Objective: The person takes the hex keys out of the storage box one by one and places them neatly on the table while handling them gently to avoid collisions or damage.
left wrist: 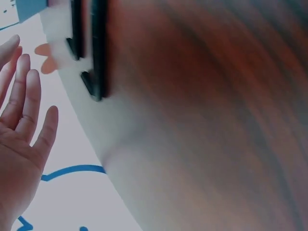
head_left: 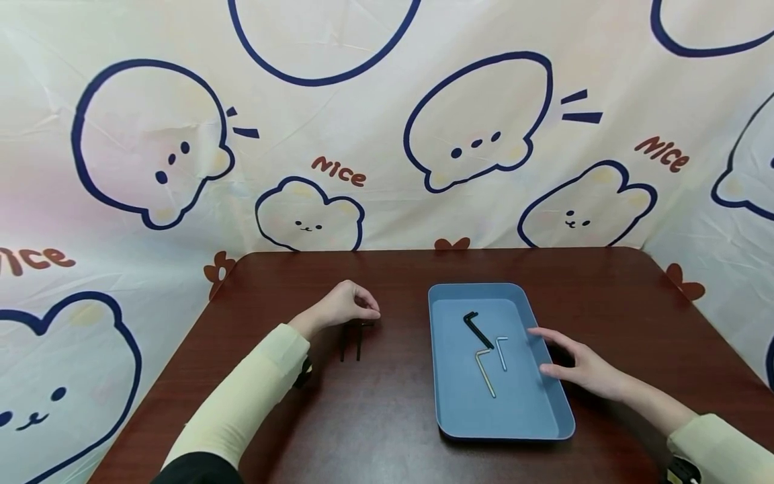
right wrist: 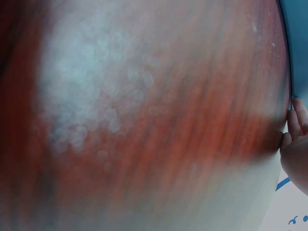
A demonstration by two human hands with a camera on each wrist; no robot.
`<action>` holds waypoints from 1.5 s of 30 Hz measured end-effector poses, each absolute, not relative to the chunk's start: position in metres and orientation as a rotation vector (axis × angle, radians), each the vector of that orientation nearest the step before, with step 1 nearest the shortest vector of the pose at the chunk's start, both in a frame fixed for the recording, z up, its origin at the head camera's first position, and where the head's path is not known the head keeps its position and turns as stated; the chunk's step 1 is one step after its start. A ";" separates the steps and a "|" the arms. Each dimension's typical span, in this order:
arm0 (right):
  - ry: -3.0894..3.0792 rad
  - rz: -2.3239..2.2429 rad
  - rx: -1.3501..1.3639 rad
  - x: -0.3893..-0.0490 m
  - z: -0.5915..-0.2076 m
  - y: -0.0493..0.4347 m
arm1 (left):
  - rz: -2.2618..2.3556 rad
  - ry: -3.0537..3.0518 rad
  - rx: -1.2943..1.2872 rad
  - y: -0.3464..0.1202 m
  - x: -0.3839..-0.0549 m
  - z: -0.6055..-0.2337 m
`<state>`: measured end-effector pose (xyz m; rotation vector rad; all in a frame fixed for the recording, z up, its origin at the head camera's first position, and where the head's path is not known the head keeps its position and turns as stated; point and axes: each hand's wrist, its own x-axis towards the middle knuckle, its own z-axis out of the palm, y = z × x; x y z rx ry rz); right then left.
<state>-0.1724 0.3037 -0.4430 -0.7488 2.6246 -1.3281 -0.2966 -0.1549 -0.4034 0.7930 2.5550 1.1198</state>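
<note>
Tray point(head_left: 520, 417): two silver hex keys point(head_left: 486, 375); two black ones point(left wrist: 98, 48) outside.

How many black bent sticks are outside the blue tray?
2 outside the blue tray: one black hex key, and a second black hex key beside it. Both show just below the left hand in the head view; that hand could hide more.

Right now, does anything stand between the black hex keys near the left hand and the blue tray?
Nothing visible: in the head view, only bare table lies between those black hex keys and the blue tray.
</note>
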 end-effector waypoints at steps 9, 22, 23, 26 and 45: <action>2.608 -1.343 -0.740 -0.173 -0.443 0.304 | 1.160 2.511 0.915 -0.137 -0.291 -0.388; 2.616 -1.334 -0.751 -0.173 -0.446 0.306 | 1.131 2.431 1.126 -0.108 -0.279 -0.367; 2.616 -1.333 -0.751 -0.173 -0.446 0.306 | 1.128 2.427 1.133 -0.106 -0.279 -0.366; 2.614 -1.336 -0.749 -0.173 -0.445 0.306 | 1.119 2.418 1.133 -0.099 -0.279 -0.363; 2.619 -1.341 -0.754 -0.173 -0.445 0.305 | 1.076 2.345 1.239 -0.060 -0.286 -0.348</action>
